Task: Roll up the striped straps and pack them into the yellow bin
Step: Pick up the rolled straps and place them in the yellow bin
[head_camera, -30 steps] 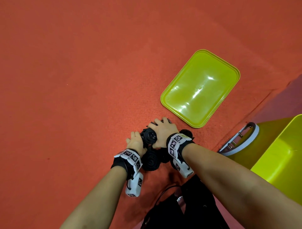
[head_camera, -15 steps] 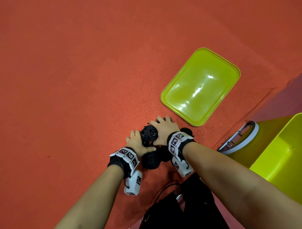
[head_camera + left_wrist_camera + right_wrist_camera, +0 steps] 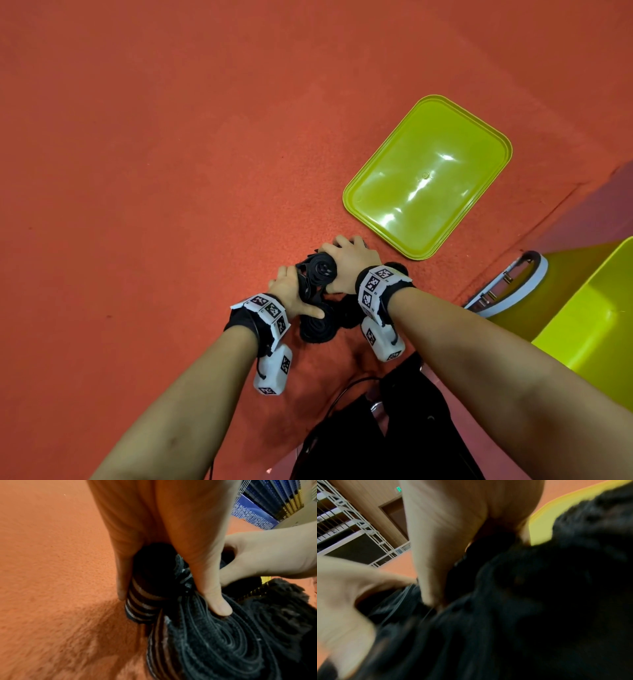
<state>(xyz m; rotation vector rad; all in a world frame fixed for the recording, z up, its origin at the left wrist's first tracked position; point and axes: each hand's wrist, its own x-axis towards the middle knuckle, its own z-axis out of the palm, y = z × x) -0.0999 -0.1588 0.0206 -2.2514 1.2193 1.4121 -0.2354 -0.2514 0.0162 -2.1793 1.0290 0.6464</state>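
Striped straps [image 3: 317,298], rolled up, sit bunched on the red floor [image 3: 154,171] near me | left hand [image 3: 291,294] grip curls round one roll, right hand [image 3: 349,263] grip curls over the top roll, I think to lift all together | yellow tray [image 3: 356,202] lies just far-right | yellow bin [image 3: 582,329] waits right, open floor between.

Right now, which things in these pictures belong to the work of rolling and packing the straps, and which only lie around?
Belong to the job:
- rolled straps, gripped together by the left hand and the right hand
- yellow bin, at the right edge

Only lying about:
- yellow-green lid, flat on the red floor
- white-rimmed buckled object beside the bin
- black cable, near the person
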